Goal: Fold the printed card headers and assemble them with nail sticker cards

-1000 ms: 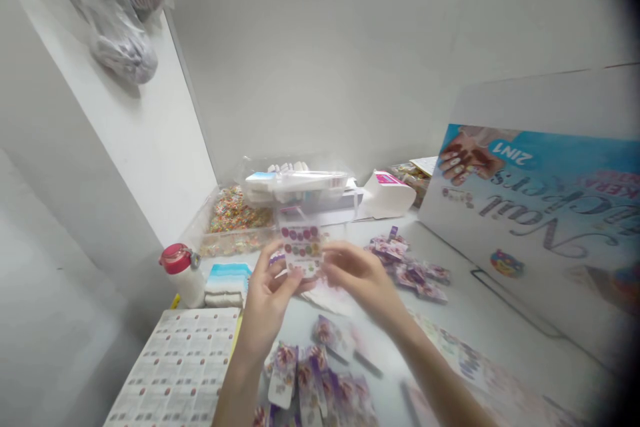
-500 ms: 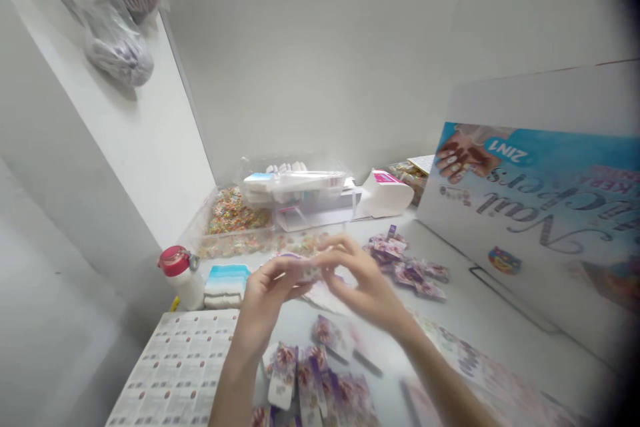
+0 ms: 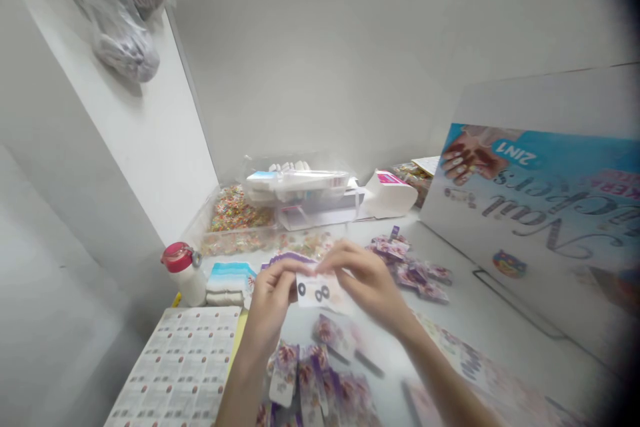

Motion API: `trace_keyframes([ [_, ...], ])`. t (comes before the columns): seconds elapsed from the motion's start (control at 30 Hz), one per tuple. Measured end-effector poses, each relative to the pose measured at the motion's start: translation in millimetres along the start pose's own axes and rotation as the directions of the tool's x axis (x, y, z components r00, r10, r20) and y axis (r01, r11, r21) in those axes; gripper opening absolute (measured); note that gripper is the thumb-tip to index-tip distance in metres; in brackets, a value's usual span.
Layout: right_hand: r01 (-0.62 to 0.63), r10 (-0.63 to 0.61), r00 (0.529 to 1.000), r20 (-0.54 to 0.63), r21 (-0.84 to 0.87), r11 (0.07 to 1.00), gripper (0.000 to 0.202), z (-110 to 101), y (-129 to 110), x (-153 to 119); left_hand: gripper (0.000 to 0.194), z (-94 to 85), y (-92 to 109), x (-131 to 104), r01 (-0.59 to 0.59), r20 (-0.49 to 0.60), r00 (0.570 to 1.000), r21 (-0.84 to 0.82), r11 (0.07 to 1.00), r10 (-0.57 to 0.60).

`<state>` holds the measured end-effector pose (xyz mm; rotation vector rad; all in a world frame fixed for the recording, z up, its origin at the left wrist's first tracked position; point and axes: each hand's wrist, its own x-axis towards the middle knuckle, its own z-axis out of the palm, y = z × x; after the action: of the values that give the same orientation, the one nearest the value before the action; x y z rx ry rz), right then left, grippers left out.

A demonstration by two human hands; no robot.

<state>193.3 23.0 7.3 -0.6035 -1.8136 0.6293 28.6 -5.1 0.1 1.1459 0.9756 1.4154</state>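
Over the middle of the table, a small white card [image 3: 314,292] with dark ring shapes on it hangs between my two hands. My left hand [image 3: 273,287] pinches its left edge between thumb and fingers. At the upper right edge, the fingers of my right hand [image 3: 357,272] are pressed together on the same card. Behind the left fingers, partly hidden, lies a row of purple-edged cards [image 3: 287,257]. Below the hands are several purple-and-white printed packets [image 3: 284,373], some overlapping. Another packet [image 3: 333,335] lies just under the card.
Left stand a red-lidded bottle [image 3: 185,273], a stack of blue-and-white cards [image 3: 227,278] and a printed label sheet [image 3: 185,360]. Clear bins [image 3: 240,240] with colourful small pieces are behind. More purple packets [image 3: 410,267] lie right, beside a large "Nail Stickers" box [image 3: 530,213].
The card between my hands has turned so its face with the dark rings shows. My right hand has shifted slightly right, and the view has moved a little.
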Motion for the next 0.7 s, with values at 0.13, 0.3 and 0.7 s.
trace_keyframes([
  [0.13, 0.164, -0.158, 0.985, 0.071, -0.099, 0.981, 0.032, -10.9, 1.3, -3.4, 0.011, -2.9, 2.1, -2.5, 0.081, 0.130, 0.989, -0.129, 0.988, -0.065],
  [0.3, 0.149, -0.142, 0.988, 0.061, -0.119, 0.982, 0.039, -18.1, 7.3, -4.0, 0.033, -1.3, 5.7, -4.0, 0.079, 0.323, 0.946, -0.159, 0.984, -0.024],
  [0.7, -0.492, 0.489, 0.869, -0.081, -0.253, 0.833, 0.021, 0.8, 171.4, -12.4, 0.056, -2.6, -11.8, 16.3, 0.006, -0.145, 0.989, 0.036, 0.999, -0.001],
])
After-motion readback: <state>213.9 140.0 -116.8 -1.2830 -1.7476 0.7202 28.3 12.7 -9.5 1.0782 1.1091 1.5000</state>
